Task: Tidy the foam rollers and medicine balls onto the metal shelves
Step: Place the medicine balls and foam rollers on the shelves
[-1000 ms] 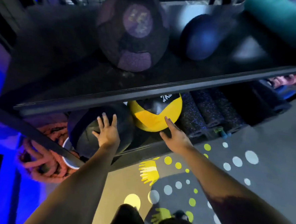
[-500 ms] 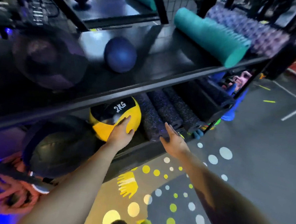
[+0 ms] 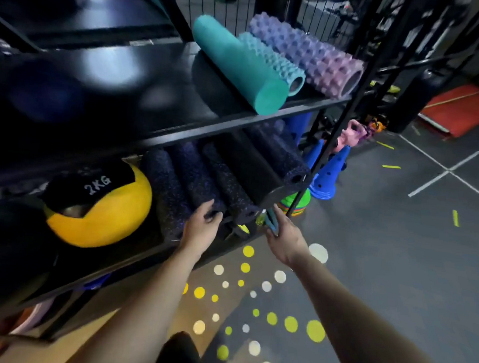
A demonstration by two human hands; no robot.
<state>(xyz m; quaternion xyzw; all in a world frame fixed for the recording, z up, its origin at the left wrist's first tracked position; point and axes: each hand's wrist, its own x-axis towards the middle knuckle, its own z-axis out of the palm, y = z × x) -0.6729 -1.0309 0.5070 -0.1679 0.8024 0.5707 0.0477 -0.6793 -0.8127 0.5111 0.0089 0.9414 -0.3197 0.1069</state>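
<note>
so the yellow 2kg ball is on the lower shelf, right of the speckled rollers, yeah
No. The ball is on the lower shelf, but it lies left of the speckled rollers, not right of them. The head view shows it.

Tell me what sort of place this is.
Most likely a gym's equipment corner: a 2KG medicine ball and a teal foam roller sit on metal shelves, with blue training cones stacked on the floor.
</note>
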